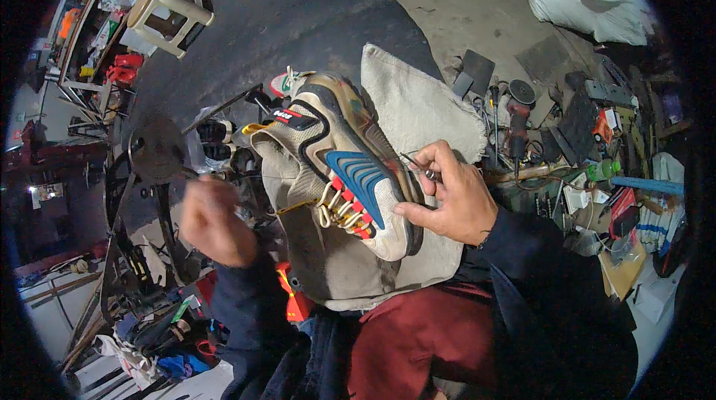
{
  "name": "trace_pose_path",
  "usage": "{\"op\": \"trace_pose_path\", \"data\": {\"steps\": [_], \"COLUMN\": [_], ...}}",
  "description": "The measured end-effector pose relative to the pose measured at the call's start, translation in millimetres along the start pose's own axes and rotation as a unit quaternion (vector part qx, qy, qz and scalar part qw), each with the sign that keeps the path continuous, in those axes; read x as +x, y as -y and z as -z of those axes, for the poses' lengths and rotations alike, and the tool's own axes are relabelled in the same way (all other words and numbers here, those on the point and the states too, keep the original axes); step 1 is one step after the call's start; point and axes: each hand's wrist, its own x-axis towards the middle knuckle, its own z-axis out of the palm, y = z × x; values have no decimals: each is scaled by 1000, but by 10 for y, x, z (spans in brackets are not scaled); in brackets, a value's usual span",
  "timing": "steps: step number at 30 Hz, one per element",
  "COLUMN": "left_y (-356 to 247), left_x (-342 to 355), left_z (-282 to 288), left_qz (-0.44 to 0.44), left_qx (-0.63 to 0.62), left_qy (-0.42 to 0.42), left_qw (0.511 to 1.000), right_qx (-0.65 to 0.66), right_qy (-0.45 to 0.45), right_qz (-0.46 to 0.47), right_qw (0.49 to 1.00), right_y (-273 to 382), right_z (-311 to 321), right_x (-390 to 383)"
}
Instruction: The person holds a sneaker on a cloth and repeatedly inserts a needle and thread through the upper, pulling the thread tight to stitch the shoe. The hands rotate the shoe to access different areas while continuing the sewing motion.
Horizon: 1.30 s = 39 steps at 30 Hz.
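A beige sneaker (313, 127) with a blue ribbed side panel and yellow-and-cream laces lies on its side across my lap, its sole turned to the right. Under it is a pale, stained cloth (440, 254). My right hand (459, 195) is at the toe end, thumb against the toe edge. Its fingers are closed on a thin, dark, pointed metal tool (412, 161), whose tip is by the edge of the sole. To the left of the shoe, my left hand (218, 221) is smeared by motion. Whether it holds anything does not show.
An angle grinder (520, 113) lies among hand tools on the right. A dark metal stand (156, 154) rises at left, near my left hand. Further off are a beige plastic stool (170, 18) and a white sack (585, 3). Clutter covers the lower left.
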Motion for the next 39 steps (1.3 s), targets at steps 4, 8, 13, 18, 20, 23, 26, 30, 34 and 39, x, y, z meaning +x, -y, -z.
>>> {"op": "trace_pose_path", "data": {"steps": [4, 8, 13, 18, 20, 23, 26, 30, 34, 39], "left_y": [-488, -572, -464, -448, -466, -491, -489, -448, -428, -395], "left_x": [-246, -373, -481, -520, -529, -541, -543, -537, -535, -515], "left_z": [-373, -740, -791, -777, -791, -801, -809, -852, -873, -878], "left_qz": [-126, -151, -124, -30, -7, 40, 121, 148, 200, 215], "left_qx": [110, 119, 90, 49, 51, 47, 54, 22, -6, -21], "left_qy": [248, 321, 327, 297, 280, 257, 238, 201, 189, 193], "left_qw": [954, 927, 932, 953, 959, 965, 962, 968, 961, 957], "right_qx": [68, 99, 110, 78, 66, 35, -30, 101, 516, 379], "right_qy": [25, 82, 109, 51, 114, 88, 64, 147, -131, -125], "right_qz": [-12, 23, 167, 116, 9, 21, 58, 85, 52, -16], "right_qw": [997, 991, 974, 989, 991, 995, 996, 980, 845, 917], "right_y": [42, 232, 312, 250, 254, 265, 219, 117, 71, 118], "right_z": [94, 317, 340, 323, 389, 350, 278, 438, 853, 993], "right_x": [-26, -181, -196, -79, -60, 38, 91, 40, 167, 164]}}
